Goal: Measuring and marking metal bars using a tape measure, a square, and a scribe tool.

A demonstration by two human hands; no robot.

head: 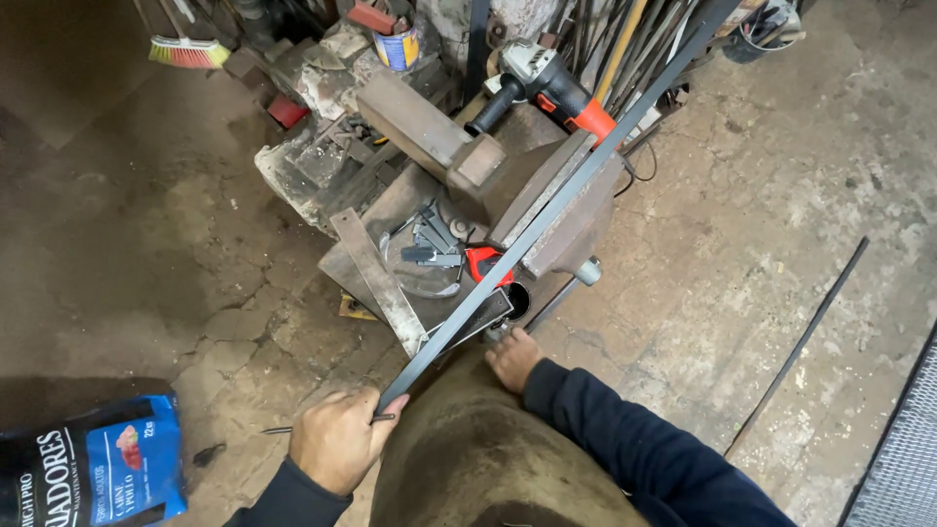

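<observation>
A stained concrete workshop floor (800, 195) surrounds a cluttered metal desk (390, 210) carrying a bench vise (566, 210) and an angle grinder (547, 83). A long flat steel bar (586, 176) lies diagonally across the vise. The left hand (337, 439) is closed around its near end, also pinching a thin rod (283, 428). The right hand (512, 356) rests at the vise, fingers curled; what it grips is hidden.

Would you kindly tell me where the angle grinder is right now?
In the head view the angle grinder lies at the top centre, on the cluttered bench behind the vise, just left of the long steel bar.
</observation>
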